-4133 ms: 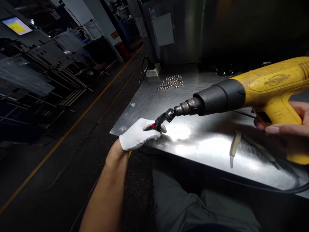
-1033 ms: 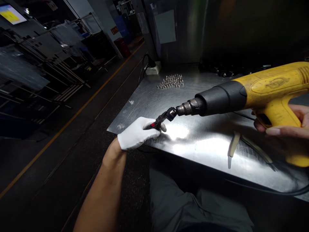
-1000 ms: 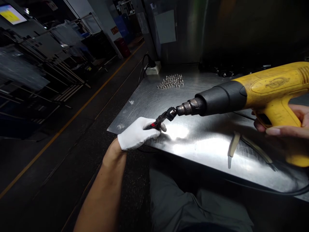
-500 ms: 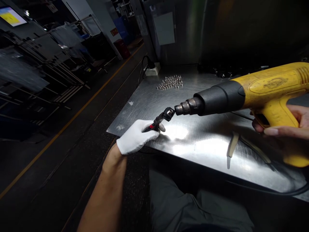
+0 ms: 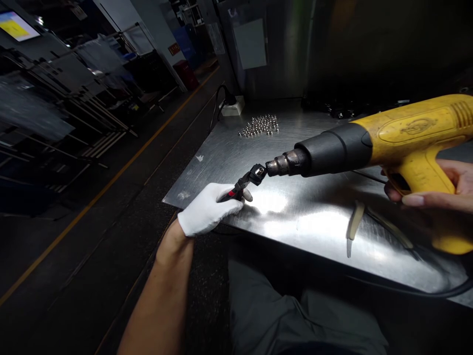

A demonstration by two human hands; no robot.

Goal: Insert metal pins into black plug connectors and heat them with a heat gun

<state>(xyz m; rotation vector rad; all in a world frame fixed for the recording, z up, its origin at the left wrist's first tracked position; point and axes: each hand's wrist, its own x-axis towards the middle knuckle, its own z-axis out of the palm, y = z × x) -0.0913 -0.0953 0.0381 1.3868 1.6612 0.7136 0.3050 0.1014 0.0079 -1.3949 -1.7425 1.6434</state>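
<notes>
In its white glove, my left hand [image 5: 207,209] is closed around black pliers [image 5: 240,188] with a red mark on the handle. At the tip of the pliers sits a small black part [image 5: 254,178] with a shiny metal insert [image 5: 260,171] in it. A yellow heat gun [image 5: 410,130] is in my right hand [image 5: 443,192], which is bare and wrapped round its grip. The gun's stepped metal nozzle [image 5: 286,162] points left, right beside the black part; whether they touch I cannot tell.
On the metal table [image 5: 314,197] lies a cluster of small metal inserts [image 5: 260,125]. Behind them stands a white power strip [image 5: 233,106] with a black plug. A tool with cream-coloured handles [image 5: 355,222] rests near the front edge. Dark parts [image 5: 340,111] lie at the back.
</notes>
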